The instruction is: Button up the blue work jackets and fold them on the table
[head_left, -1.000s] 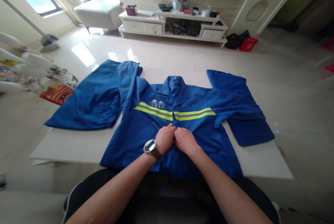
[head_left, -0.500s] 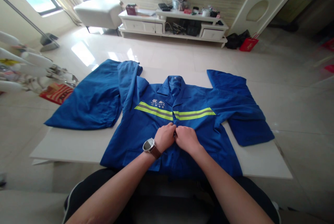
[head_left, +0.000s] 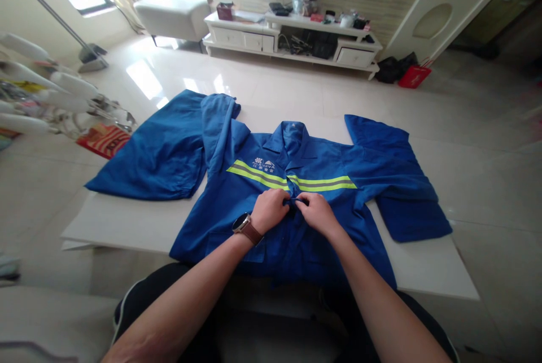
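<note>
A blue work jacket (head_left: 245, 213) with a yellow-green reflective stripe across the chest lies front up, its collar pointing away from me. My left hand (head_left: 271, 209), with a watch (head_left: 242, 222) on the wrist, pinches the jacket's front edge just below the stripe. Opposite it, my right hand (head_left: 317, 211) is closed on the other front edge. A small fold of cloth is raised between my fingertips; any button there is hidden. More folded blue cloth lies under the sleeves, a piece at the left (head_left: 148, 154) and a piece at the right (head_left: 410, 219).
The jacket rests on a white table (head_left: 127, 230). Beyond it stand a white TV cabinet (head_left: 241, 39) with several small things on top and a white stool (head_left: 173, 16). A rack with a red bag (head_left: 104, 140) is at the left. A red bag (head_left: 415, 76) sits on the floor.
My hands have drawn slightly apart, and a fold of the jacket front now shows between the fingertips. The left wrist has turned a little. The whole view has shifted slightly.
</note>
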### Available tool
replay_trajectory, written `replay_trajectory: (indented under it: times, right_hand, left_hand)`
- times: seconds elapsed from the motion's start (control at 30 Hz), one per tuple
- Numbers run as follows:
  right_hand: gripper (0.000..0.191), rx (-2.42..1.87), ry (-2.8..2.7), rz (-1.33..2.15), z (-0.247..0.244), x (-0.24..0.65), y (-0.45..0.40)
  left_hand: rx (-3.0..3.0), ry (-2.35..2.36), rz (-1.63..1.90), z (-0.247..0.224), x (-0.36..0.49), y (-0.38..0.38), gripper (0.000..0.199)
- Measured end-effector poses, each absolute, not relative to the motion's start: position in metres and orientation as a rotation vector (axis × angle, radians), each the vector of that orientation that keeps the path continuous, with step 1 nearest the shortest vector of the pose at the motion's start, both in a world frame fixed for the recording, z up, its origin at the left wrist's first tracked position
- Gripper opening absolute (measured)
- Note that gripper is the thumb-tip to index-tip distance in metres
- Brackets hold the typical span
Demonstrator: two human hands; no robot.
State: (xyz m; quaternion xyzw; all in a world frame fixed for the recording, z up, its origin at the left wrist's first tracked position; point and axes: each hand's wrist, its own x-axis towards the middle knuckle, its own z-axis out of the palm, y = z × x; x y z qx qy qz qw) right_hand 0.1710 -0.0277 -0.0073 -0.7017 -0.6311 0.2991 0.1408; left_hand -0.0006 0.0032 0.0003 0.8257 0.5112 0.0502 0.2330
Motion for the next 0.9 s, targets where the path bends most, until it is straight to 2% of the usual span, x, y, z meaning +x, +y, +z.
replay_trajectory:
  times: [0.43, 0.9]
  right_hand:
    - [0.02, -2.188, -1.804, 0.73, -0.002, 0.165, -0.039]
    - [0.017, -2.211, -1.938, 0.607, -0.002, 0.159, -0.04]
  left_hand:
    - [2.418, 1.235, 0.108, 0.002, -0.003, 0.005, 0.02]
    - [2.394, 1.255, 0.085, -0.004, 0.001, 0.004, 0.023]
